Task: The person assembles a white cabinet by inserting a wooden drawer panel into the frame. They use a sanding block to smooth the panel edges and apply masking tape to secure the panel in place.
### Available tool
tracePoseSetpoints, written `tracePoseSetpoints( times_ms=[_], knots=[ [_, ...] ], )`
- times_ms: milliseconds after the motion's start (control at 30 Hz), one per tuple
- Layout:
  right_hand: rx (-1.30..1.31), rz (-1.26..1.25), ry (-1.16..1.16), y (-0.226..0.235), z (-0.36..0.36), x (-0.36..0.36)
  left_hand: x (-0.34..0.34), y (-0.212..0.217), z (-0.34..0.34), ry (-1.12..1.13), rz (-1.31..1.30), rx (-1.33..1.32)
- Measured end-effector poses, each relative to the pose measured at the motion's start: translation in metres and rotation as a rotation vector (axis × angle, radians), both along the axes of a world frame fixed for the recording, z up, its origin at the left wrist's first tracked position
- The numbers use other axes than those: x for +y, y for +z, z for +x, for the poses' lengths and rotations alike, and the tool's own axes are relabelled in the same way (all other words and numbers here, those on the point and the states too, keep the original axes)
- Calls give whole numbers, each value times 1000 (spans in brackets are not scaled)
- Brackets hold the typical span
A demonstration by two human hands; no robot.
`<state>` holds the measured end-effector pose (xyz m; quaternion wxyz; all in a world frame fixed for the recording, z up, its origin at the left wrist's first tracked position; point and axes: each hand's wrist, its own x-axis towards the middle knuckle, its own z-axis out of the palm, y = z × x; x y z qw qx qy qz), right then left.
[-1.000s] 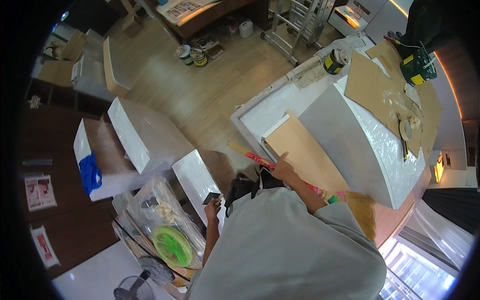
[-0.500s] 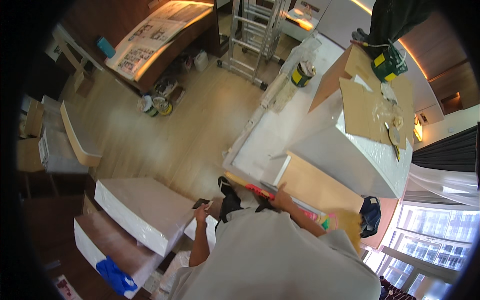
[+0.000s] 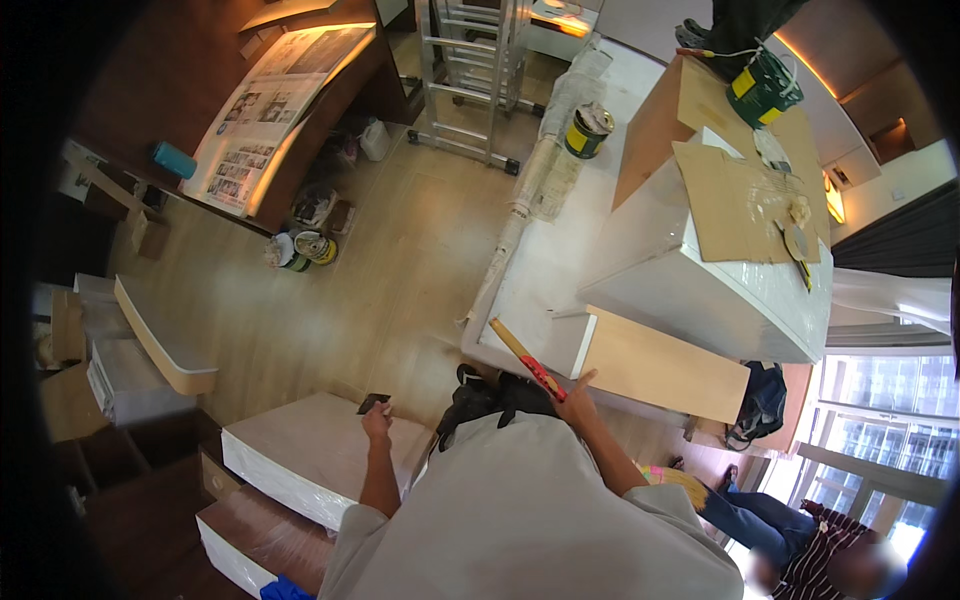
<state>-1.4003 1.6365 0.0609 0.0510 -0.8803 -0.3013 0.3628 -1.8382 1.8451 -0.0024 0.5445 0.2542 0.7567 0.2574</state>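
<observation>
My right hand (image 3: pixel 577 407) is closed around the handle of a straw broom (image 3: pixel 543 376), red and yellow at the grip. The handle's bare end points up and left, over the edge of the white platform. Behind my right forearm, straw bristles (image 3: pixel 682 488) show at the broom's other end. Out to the left, my left hand (image 3: pixel 377 420) pinches a small dark flat piece (image 3: pixel 371 402), too small to make out. That hand is above a plastic-wrapped panel (image 3: pixel 300 440).
A white platform (image 3: pixel 535 300) carries a wrapped white cabinet (image 3: pixel 650 240) and a paint tin (image 3: pixel 588 132). A pale wooden board (image 3: pixel 660 365) lies right of my right hand. A stepladder (image 3: pixel 465 80) stands ahead. Another person (image 3: pixel 800 530) is at the lower right.
The view has shifted. The broom handle has swung to a steeper angle, its end now higher. My left hand has moved left over the wrapped panel. Another person now shows at lower right.
</observation>
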Motion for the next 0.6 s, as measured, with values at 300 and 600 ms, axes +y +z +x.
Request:
tracePoseSetpoints(
  times_ms=[300,600],
  knots=[
    [14,-163,-64,19,-5,12,-40,-15,-12,165,-160,59],
    [-469,59,190,126,-96,124,143,-43,-94,-366,-12,84]
  ],
)
